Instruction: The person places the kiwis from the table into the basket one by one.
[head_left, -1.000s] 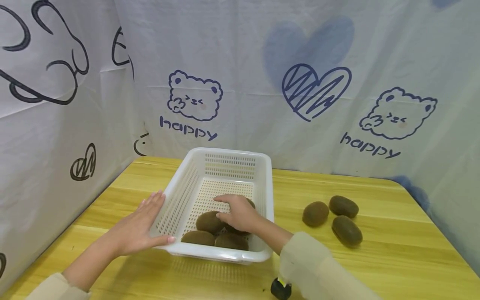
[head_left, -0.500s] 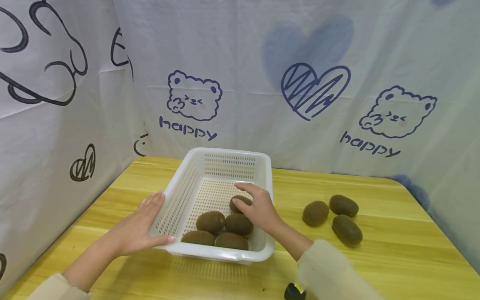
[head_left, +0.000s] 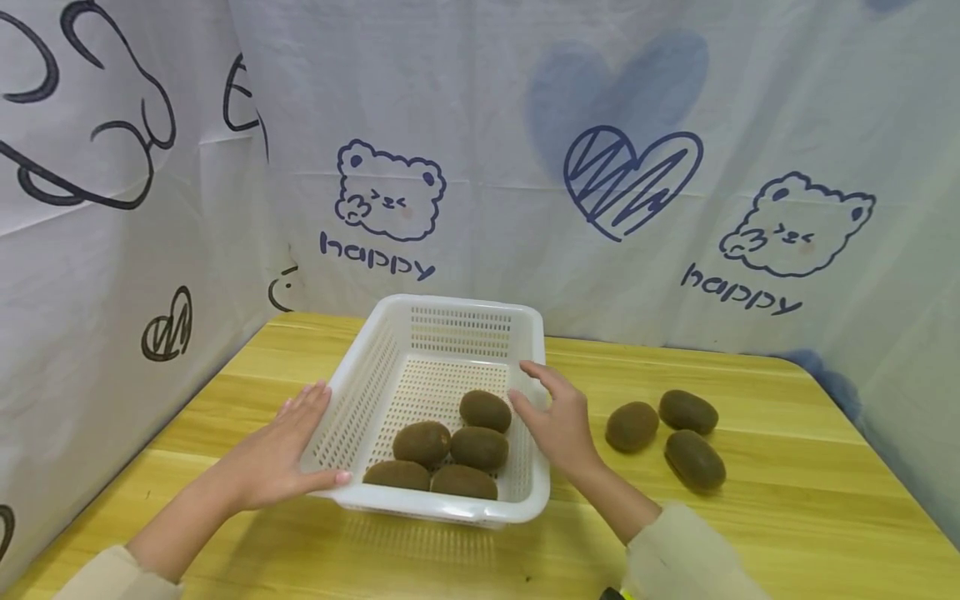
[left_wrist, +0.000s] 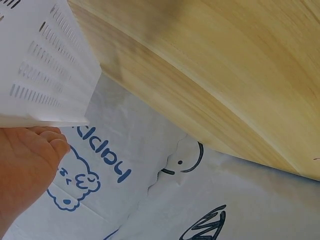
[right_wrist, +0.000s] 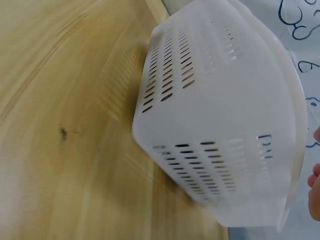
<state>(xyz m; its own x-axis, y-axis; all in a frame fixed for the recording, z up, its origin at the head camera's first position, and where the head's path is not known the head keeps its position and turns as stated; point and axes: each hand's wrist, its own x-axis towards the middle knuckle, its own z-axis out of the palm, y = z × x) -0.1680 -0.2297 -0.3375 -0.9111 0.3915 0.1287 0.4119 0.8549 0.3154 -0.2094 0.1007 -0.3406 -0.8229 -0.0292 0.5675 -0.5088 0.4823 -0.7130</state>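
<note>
A white slotted plastic basket (head_left: 442, 497) stands on the wooden table, with several brown kiwis (head_left: 480, 448) gathered in its near right part. My left hand (head_left: 270, 458) rests on the basket's left rim near the front corner, fingers straight and thumb along the front edge. In the left wrist view, that hand (left_wrist: 30, 165) lies against the rim. Over the basket's right rim is my right hand (head_left: 558, 421), holding nothing, thumb and fingers spread apart. Only fingertips of the right hand (right_wrist: 315, 192) show at the edge of the right wrist view, beside the basket wall (right_wrist: 240, 115).
Three more kiwis (head_left: 632, 427) lie close together on the table (head_left: 795, 467), right of the basket. A white cloth (head_left: 495, 100) with drawn bears and hearts hangs behind the table and along its left side.
My right hand has drawn back from the kiwis inside the basket, moving right to above its right rim and uncovering the kiwis there. The left hand and basket have stayed in place.
</note>
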